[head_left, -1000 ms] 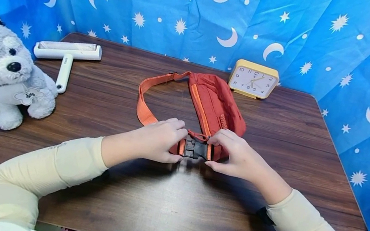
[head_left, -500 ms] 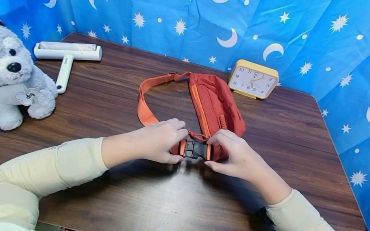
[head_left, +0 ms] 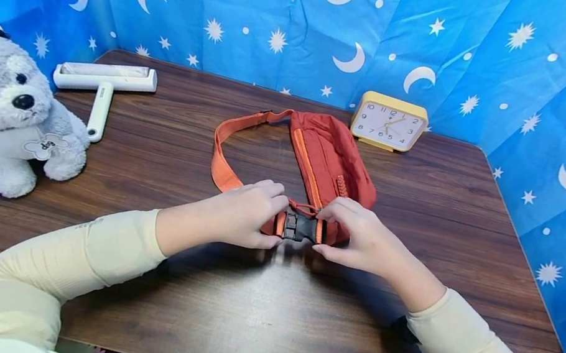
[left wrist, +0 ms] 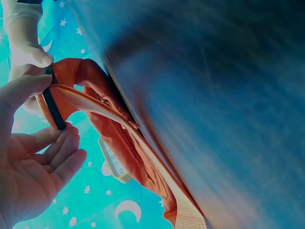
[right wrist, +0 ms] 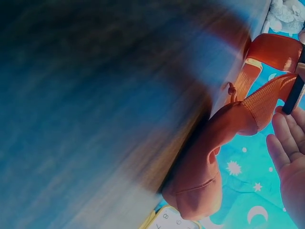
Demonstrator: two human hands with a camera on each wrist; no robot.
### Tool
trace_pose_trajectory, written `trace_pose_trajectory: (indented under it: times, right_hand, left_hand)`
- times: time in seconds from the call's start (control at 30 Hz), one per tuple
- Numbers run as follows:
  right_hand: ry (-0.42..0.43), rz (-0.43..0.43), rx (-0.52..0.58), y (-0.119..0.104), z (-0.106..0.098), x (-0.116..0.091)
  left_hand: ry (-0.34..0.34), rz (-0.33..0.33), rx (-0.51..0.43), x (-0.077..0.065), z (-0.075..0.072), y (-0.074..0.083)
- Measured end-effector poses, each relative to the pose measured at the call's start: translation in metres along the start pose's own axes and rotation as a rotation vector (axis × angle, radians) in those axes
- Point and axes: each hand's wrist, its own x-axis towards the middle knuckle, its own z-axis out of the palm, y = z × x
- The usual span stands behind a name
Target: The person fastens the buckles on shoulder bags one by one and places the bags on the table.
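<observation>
A rust-red waist bag (head_left: 329,156) lies on the table, its orange strap (head_left: 224,156) looping out to the left. The black side-release buckle (head_left: 300,228) is at the near end of the bag, its two halves joined or nearly so. My left hand (head_left: 245,214) pinches the buckle's left half between thumb and fingertips. On the other side my right hand (head_left: 363,238) pinches the right half the same way. In the left wrist view the strap webbing (left wrist: 86,102) runs through the dark buckle edge (left wrist: 53,107) between thumb and fingers.
A plush husky (head_left: 5,108) stands at the left of the wooden table (head_left: 259,311). Behind it lies a white lint roller (head_left: 104,85). Near the far edge, right beside the bag, stands a yellow alarm clock (head_left: 389,121). A blue star-and-moon curtain (head_left: 268,3) closes off the back.
</observation>
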Motion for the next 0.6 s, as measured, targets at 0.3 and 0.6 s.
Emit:
trace_pose_trajectory:
  times: [0.3,0.6]
  right_hand:
    - [0.017,-0.001,0.000,-0.0018,-0.0006,-0.0001]
    - [0.011,0.040,0.029,-0.0020,-0.0017,-0.0014]
  left_hand:
    - [0.011,-0.004,-0.014,0.0008,0.0000,0.0004]
    - [0.031,-0.019,-0.033,0.0007,0.0004,0.0017]
